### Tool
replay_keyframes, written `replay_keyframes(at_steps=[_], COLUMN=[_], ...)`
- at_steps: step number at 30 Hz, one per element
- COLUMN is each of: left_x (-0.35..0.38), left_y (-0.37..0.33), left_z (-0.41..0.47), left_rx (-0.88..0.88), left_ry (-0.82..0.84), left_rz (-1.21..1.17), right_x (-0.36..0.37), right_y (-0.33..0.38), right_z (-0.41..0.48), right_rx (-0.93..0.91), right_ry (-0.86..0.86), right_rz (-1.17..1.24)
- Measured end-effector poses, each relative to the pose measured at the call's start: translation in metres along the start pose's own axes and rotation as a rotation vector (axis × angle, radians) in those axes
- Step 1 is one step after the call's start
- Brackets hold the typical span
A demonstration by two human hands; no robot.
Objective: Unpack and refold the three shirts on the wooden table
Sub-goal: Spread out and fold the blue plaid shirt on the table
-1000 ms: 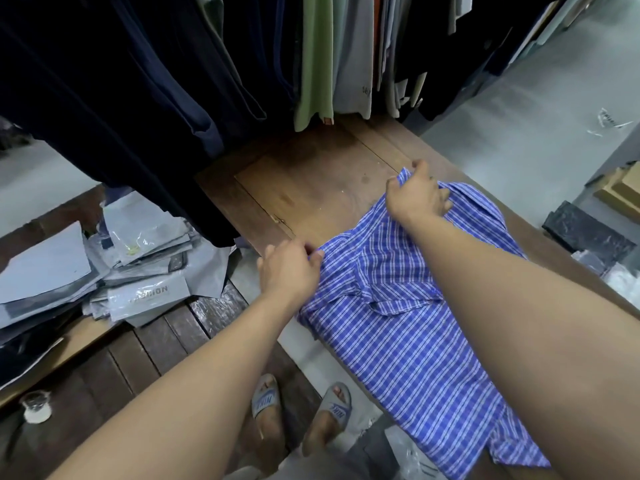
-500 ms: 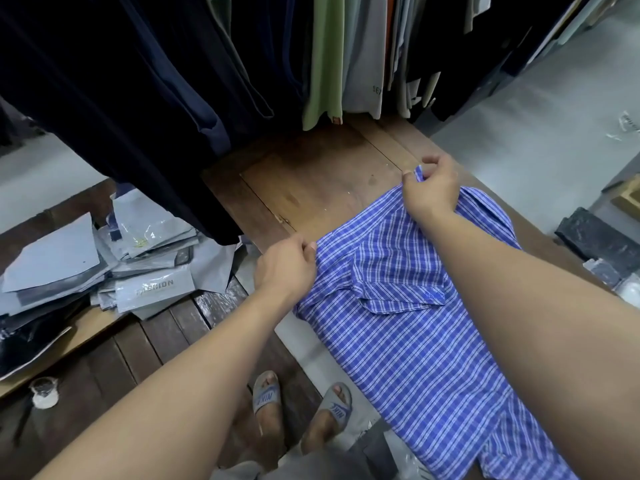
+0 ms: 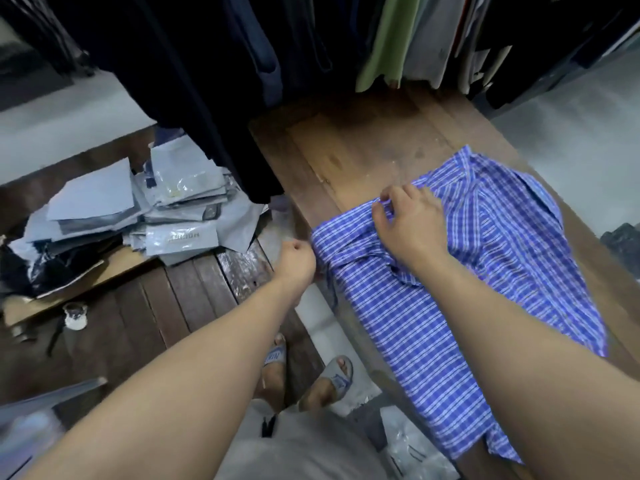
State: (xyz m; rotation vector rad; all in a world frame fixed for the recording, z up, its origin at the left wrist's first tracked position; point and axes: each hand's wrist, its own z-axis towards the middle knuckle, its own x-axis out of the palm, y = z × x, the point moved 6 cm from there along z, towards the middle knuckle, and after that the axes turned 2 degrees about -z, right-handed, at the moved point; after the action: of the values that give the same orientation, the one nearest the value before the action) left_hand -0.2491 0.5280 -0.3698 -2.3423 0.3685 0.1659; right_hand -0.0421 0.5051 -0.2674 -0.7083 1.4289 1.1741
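Working from the hem outward: the blue checked shirt (image 3: 485,271) lies on the wooden table (image 3: 363,150). Its long axis runs from the near edge, where the hem overhangs, toward the far right, collar farthest. My left hand (image 3: 296,261), the nearer one, is curled at the table's left edge against the shirt's side. Creases run into it, so I judge it holds cloth. My right hand (image 3: 412,230), farther in, pinches a shoulder fold. The shirt's body lies right of both grips, creased across the chest.

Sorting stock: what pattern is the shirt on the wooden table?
Blue and white plaid shirt, head view.
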Motion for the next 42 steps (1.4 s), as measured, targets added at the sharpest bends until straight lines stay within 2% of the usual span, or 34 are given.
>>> replay_keyframes(at_steps=[4, 8, 11, 13, 16, 19, 24, 28, 31, 36, 42], left_x=[0.019, 0.03, 0.032, 0.028, 0.015, 0.005, -0.014, -0.017, -0.018, -0.021, -0.021], left_y=[0.011, 0.023, 0.028, 0.025, 0.014, 0.007, 0.007, 0.008, 0.007, 0.001, -0.01], left_z=[-0.013, -0.01, -0.006, -0.001, 0.009, 0.019, 0.022, 0.02, 0.018, 0.016, 0.014], left_rx=[-0.089, -0.101, -0.066, 0.037, 0.225, 0.304, 0.278, 0.295, 0.322, 0.325, 0.289], left_ry=[0.176, 0.235, 0.236, 0.213, 0.114, 0.043, -0.058, -0.058, -0.067, -0.099, -0.16], left_rz=[-0.09, -0.072, -0.141, -0.129, -0.028, 0.022, -0.024, -0.038, -0.041, 0.042, 0.149], right_x=[0.005, 0.003, 0.002, -0.001, -0.006, -0.003, -0.008, 0.0, 0.015, 0.014, 0.007], right_y=[0.017, 0.026, 0.022, 0.017, 0.017, 0.021, 0.014, 0.038, 0.06, 0.06, 0.048], right_z=[-0.012, -0.022, -0.031, -0.036, -0.048, -0.055, -0.05, -0.056, -0.057, -0.055, -0.058], right_rx=[-0.037, -0.072, -0.123, -0.194, -0.449, -0.59, -0.548, -0.651, -0.691, -0.703, -0.724], right_ry=[0.134, 0.258, 0.287, 0.261, 0.11, 0.0, -0.028, 0.058, 0.055, 0.007, 0.037], right_rz=[-0.077, -0.199, -0.204, -0.174, -0.143, -0.167, -0.179, -0.191, -0.2, -0.205, -0.24])
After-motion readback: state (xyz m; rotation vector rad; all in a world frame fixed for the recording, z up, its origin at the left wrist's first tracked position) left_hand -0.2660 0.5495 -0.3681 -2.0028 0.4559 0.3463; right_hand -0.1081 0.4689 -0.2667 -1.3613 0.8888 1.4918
